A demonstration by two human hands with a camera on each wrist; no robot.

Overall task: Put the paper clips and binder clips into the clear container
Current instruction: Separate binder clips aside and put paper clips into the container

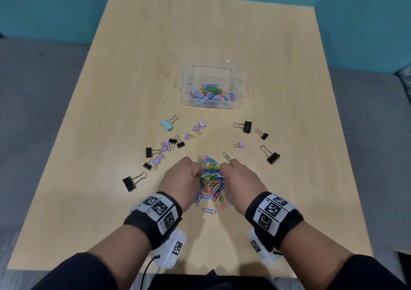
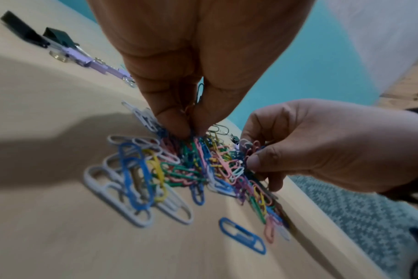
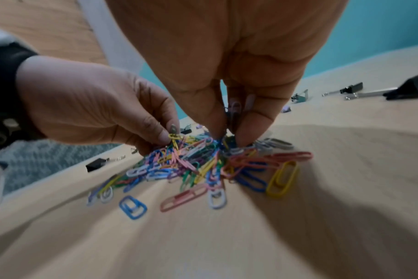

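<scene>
Both wrists hovered low as my left grip (image 1: 181, 174) and right grip (image 1: 239, 176) pinched into the paper clips (image 1: 211, 179) heaped on the bench (image 1: 89, 200), short of the clear container (image 1: 238, 85).

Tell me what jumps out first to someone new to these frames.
Both hands, left hand and right hand, pinch into a bright pile of paper clips at the table's near edge. Beyond it, a clear container already holds coloured clips. Binder clips lie scattered between them.
</scene>
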